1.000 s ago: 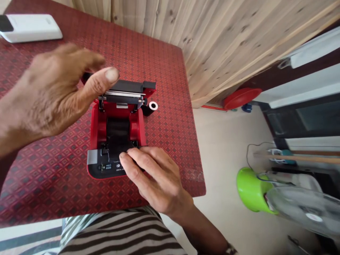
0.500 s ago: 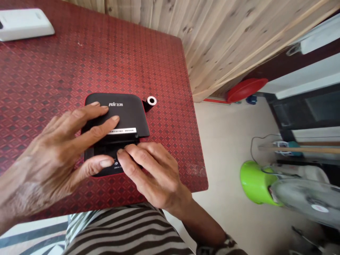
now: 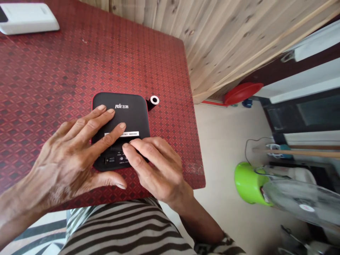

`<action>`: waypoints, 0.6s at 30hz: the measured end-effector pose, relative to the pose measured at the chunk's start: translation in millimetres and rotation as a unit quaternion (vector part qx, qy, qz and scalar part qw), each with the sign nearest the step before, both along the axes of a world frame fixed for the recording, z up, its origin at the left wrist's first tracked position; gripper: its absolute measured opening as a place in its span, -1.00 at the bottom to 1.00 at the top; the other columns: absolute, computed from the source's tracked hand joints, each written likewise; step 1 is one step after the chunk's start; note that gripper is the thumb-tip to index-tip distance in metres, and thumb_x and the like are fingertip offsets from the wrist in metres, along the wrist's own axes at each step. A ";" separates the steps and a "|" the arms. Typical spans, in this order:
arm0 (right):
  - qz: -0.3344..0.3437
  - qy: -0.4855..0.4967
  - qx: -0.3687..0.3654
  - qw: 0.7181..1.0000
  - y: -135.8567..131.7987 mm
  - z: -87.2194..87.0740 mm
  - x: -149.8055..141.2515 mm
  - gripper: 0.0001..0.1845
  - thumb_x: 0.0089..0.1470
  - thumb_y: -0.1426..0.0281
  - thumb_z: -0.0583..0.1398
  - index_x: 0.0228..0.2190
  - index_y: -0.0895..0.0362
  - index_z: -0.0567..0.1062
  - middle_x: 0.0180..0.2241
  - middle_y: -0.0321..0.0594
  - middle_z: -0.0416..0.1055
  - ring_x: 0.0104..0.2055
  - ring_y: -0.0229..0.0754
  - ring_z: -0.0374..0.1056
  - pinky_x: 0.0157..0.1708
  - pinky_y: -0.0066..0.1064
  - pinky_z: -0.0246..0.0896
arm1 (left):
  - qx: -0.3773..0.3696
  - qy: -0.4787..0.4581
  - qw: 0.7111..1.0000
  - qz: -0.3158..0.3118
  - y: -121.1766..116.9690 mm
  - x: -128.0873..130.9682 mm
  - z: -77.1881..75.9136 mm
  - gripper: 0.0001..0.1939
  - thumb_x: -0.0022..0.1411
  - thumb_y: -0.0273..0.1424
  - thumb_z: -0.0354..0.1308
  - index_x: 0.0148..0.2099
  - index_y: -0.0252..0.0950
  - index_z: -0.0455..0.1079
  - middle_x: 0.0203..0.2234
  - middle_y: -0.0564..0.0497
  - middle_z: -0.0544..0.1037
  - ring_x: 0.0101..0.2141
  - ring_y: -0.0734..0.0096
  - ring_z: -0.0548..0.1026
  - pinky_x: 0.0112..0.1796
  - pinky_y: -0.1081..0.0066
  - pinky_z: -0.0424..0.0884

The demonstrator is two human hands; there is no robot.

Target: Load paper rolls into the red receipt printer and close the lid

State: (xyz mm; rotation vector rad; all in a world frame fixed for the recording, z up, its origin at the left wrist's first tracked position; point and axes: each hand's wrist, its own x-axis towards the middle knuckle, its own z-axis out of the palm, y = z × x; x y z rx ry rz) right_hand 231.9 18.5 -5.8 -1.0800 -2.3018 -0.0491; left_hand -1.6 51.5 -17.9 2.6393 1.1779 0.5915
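A flat black device with a red rim (image 3: 132, 117), which looks like a small receipt printer, lies on the table with a pale logo on its lid. Across the lid's lower edge runs a white strip with print (image 3: 130, 134). My left hand (image 3: 79, 141) rests spread over the device's left side, fingers on the lid, thumb stretched out past the near edge. At the dark lower right part, by the strip, my right hand (image 3: 156, 166) has thumb and fingertips pressed together. Whatever lies between them is hidden. Small icons show on the front panel (image 3: 115, 159).
A small black roll with a white ring end (image 3: 154, 100) touches or stands just behind the device's right side. On the red patterned table (image 3: 66, 67), a white device (image 3: 29, 19) lies far left. Beyond the right edge are a green bucket (image 3: 247, 182) and a fan (image 3: 300, 198).
The dark gap below the lid has narrowed, and the lid lies flatter. My left thumb has moved off the front panel towards me. My right fingers stay at the lid's lower edge.
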 end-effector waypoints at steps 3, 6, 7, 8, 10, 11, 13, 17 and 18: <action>0.000 -0.002 0.008 1.000 -0.1 2.6 0.4 -0.80 0.32 0.57 0.18 -0.08 0.26 0.58 -0.18 -0.08 0.64 -0.18 -0.12 0.51 -0.20 -0.24 0.49 | -0.012 -0.004 1.000 0.003 -1.9 -2.3 -3.5 0.01 0.15 0.26 0.22 0.53 0.19 -0.05 0.47 -0.09 0.22 0.39 -0.35 0.26 0.21 -0.27 0.37; -0.002 0.021 0.019 1.000 1.3 5.3 4.2 -0.75 0.26 0.60 0.24 -0.03 0.25 0.56 -0.14 -0.05 0.64 -0.14 -0.09 0.53 -0.15 -0.22 0.52 | -0.054 -0.060 0.997 -0.020 -0.4 -7.1 -1.7 -0.13 0.23 0.21 0.18 0.49 0.17 0.09 0.46 -0.06 0.24 0.41 -0.30 0.23 0.28 -0.23 0.29; -0.009 0.032 0.026 0.999 2.4 6.0 6.5 -0.73 0.25 0.60 0.26 -0.02 0.23 0.56 -0.12 -0.04 0.64 -0.13 -0.09 0.53 -0.14 -0.22 0.52 | -0.082 -0.097 0.992 -0.028 1.3 -8.7 0.5 -0.23 0.28 0.20 0.12 0.46 0.17 0.17 0.43 -0.04 0.30 0.39 -0.23 0.27 0.29 -0.18 0.30; -0.018 0.043 0.034 0.998 3.7 6.5 9.1 -0.71 0.23 0.60 0.27 -0.01 0.22 0.56 -0.12 -0.04 0.63 -0.13 -0.09 0.53 -0.13 -0.21 0.52 | -0.106 -0.147 0.983 -0.025 4.0 -10.0 3.1 -0.33 0.34 0.18 0.04 0.41 0.17 0.26 0.36 -0.01 0.39 0.34 -0.15 0.35 0.28 -0.13 0.33; -0.039 0.059 0.047 0.996 6.7 7.0 15.3 -0.70 0.22 0.60 0.29 -0.01 0.19 0.57 -0.14 -0.05 0.63 -0.15 -0.09 0.53 -0.12 -0.19 0.51 | -0.132 -0.260 0.956 0.025 12.1 -11.2 7.1 -0.47 0.45 0.09 -0.07 0.31 0.15 0.41 0.17 0.02 0.56 0.17 0.01 0.51 0.20 -0.06 0.40; -0.050 0.064 0.049 0.995 8.4 7.0 18.4 -0.70 0.21 0.60 0.30 -0.02 0.17 0.58 -0.15 -0.07 0.63 -0.16 -0.09 0.52 -0.12 -0.18 0.50 | -0.119 -0.315 0.938 0.078 17.5 -11.0 7.4 -0.53 0.47 0.02 -0.04 0.26 0.09 0.48 0.07 0.01 0.62 0.07 0.08 0.55 0.16 -0.03 0.43; -0.072 0.070 0.044 0.994 12.4 7.1 23.8 -0.69 0.22 0.58 0.30 -0.02 0.11 0.59 -0.15 -0.11 0.62 -0.16 -0.08 0.53 -0.12 -0.16 0.49 | -0.109 -0.347 0.917 0.167 29.4 -9.4 3.0 -0.62 0.41 -0.13 0.19 0.19 -0.07 0.54 -0.03 -0.03 0.64 -0.02 0.17 0.57 0.11 0.05 0.46; -0.094 0.063 0.022 0.993 23.5 7.8 27.1 -0.74 0.27 0.53 0.28 -0.05 0.02 0.60 -0.16 -0.18 0.63 -0.16 -0.09 0.53 -0.10 -0.15 0.47 | -0.235 -0.361 0.887 0.165 44.8 -3.8 -18.4 -0.40 0.25 -0.11 0.37 0.25 -0.23 0.46 0.01 -0.10 0.60 -0.05 0.22 0.58 0.05 0.17 0.53; -0.093 0.056 0.018 0.994 26.6 8.2 26.0 -0.76 0.28 0.52 0.27 -0.07 0.02 0.61 -0.16 -0.18 0.63 -0.15 -0.09 0.53 -0.08 -0.14 0.47 | -0.247 -0.360 0.885 0.164 45.6 -2.6 -23.3 -0.41 0.26 -0.09 0.35 0.25 -0.21 0.45 0.04 -0.09 0.58 -0.04 0.23 0.57 0.05 0.18 0.53</action>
